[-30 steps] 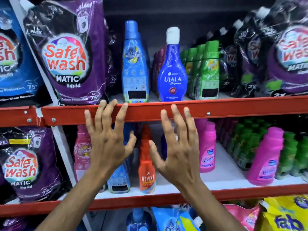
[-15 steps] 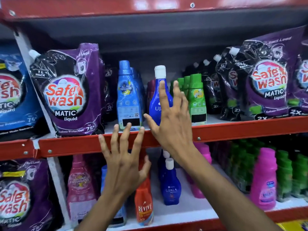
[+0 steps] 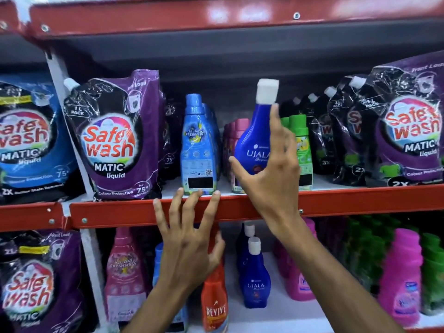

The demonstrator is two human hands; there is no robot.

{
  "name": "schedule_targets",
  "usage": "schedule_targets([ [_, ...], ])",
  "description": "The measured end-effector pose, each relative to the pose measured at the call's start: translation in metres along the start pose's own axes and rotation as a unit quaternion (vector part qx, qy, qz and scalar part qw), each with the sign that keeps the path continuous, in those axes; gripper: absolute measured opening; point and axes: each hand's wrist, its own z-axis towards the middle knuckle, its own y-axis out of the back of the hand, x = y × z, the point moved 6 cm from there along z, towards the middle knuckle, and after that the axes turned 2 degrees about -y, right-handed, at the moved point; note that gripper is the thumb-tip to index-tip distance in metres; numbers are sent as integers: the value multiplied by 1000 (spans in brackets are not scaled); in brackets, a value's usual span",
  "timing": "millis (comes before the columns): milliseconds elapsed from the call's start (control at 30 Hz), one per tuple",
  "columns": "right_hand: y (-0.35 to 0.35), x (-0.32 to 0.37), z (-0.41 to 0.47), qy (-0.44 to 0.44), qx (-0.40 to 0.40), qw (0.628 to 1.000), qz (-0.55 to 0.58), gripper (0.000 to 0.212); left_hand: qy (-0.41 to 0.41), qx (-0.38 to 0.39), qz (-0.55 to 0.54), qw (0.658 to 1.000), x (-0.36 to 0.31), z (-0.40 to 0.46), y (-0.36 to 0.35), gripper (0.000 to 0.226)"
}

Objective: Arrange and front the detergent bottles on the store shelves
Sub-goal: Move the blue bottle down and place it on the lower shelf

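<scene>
My right hand grips a dark blue Ujala bottle with a white cap on the middle shelf. The thumb is on its left side, the fingers wrap its right side, and the bottle leans right. My left hand is open with fingers spread. Its fingertips touch the red shelf rail just below a light blue All Day Freshness bottle. Green bottles stand right of the Ujala bottle, partly hidden by my hand. Pink bottles stand behind it.
Purple Safewash pouches flank the bottles on both sides, with a blue pouch at far left. The lower shelf holds two small Ujala bottles, an orange Revive bottle, pink bottles and green ones. A red rail runs overhead.
My right hand rose from the lower shelf to the Ujala bottle, closed around it and tilted it. My left hand moved up to the shelf rail. The view shifted upward.
</scene>
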Motion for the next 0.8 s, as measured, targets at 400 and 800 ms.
schedule_targets([
  [400,61,-3,-79,92,-15,994,55,104,-2,-16,0,1000,0,0,-2,84],
  [800,14,-113,-229,-111,159,979,56,108,6,-2,-19,1000,-3,0,-3,83],
])
